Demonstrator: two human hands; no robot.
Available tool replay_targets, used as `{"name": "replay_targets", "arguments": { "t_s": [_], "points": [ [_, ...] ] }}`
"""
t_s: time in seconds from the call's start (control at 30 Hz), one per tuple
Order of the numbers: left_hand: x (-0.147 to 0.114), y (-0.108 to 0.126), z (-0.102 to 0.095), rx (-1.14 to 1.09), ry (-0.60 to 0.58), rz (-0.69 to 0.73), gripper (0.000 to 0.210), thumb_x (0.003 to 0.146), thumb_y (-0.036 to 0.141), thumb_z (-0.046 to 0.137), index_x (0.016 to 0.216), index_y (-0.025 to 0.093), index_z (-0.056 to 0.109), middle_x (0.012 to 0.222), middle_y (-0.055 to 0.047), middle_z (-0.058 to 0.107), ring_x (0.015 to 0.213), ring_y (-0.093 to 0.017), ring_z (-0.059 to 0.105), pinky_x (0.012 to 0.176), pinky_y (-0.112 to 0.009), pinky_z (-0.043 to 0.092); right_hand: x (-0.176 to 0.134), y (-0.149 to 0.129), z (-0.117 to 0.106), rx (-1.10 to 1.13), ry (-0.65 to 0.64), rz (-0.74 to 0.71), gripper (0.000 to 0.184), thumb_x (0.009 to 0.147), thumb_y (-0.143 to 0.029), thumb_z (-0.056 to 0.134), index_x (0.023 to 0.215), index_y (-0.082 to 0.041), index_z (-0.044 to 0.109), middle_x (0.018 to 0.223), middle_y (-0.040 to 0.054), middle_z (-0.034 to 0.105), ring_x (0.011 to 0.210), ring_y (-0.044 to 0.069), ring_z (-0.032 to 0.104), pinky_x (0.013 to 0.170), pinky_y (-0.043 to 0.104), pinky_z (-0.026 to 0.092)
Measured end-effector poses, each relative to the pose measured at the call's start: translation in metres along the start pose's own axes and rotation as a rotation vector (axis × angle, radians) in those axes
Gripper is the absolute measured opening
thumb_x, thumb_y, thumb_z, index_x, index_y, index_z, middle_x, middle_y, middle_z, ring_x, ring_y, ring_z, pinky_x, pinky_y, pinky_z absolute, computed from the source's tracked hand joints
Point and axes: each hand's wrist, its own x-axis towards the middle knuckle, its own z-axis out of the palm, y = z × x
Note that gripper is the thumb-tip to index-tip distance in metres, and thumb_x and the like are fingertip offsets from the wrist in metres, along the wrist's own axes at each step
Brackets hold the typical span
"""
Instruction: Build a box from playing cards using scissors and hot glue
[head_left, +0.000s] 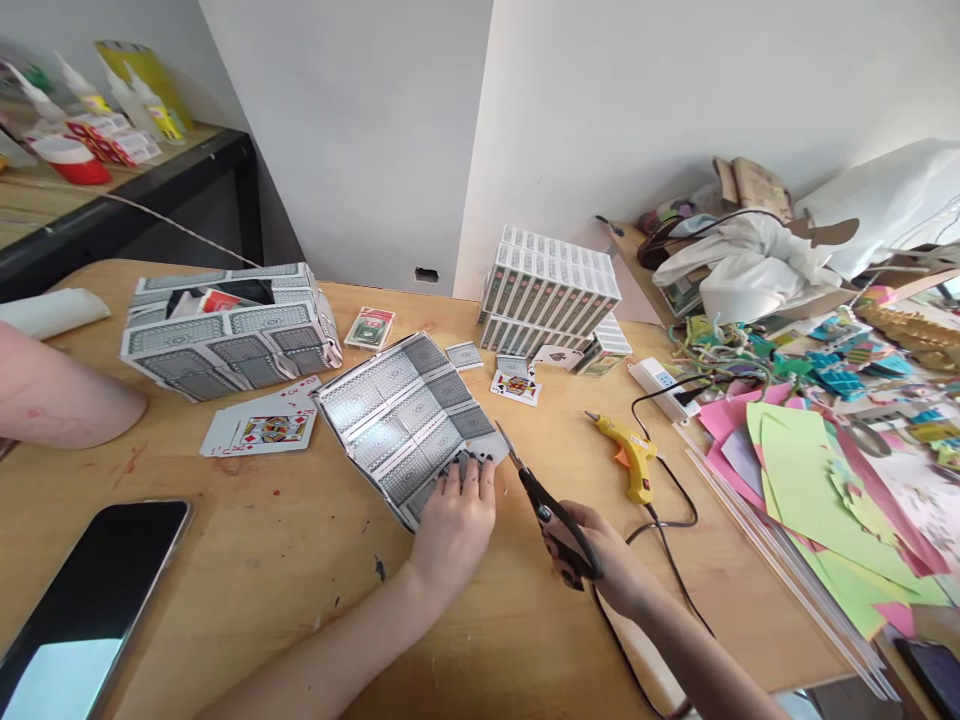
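Note:
A box covered in grey-backed playing cards (390, 410) stands tilted on the wooden table. My left hand (457, 505) is on its lower right side, fingers bent over the surface near a card that sticks out at the edge; the thumb is hidden. In my right hand (600, 560) is a pair of black scissors (551, 510), fingers through the handles. The blades point up and left, close to the protruding card and just right of my left fingertips. Whether they touch the card I cannot tell.
A card-covered tissue box (225, 340) stands behind left, near loose playing cards (262, 425) and a phone (94, 600). Stacked card packs (551, 290) are at the back. A yellow glue gun (634, 460) trails its cord on the right, beside coloured paper (817, 490). Another person's bare arm (60, 390) rests left.

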Motion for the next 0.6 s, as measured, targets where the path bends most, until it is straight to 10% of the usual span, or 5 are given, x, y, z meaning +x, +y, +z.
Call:
{"name": "replay_targets", "arguments": {
  "t_s": [0.6],
  "points": [
    [-0.004, -0.016, 0.002, -0.027, 0.083, 0.078, 0.041, 0.084, 0.001, 0.040, 0.119, 0.008, 0.061, 0.117, -0.016, 0.066, 0.098, -0.025, 0.067, 0.081, -0.034, 0.057, 0.001, -0.008, -0.017, -0.096, -0.048, 0.050, 0.049, 0.067, -0.060, 0.068, 0.068, -0.019, 0.040, 0.053, -0.0081, 0.044, 0.038, 0.004, 0.038, 0.037, 0.019, 0.026]
  ]
}}
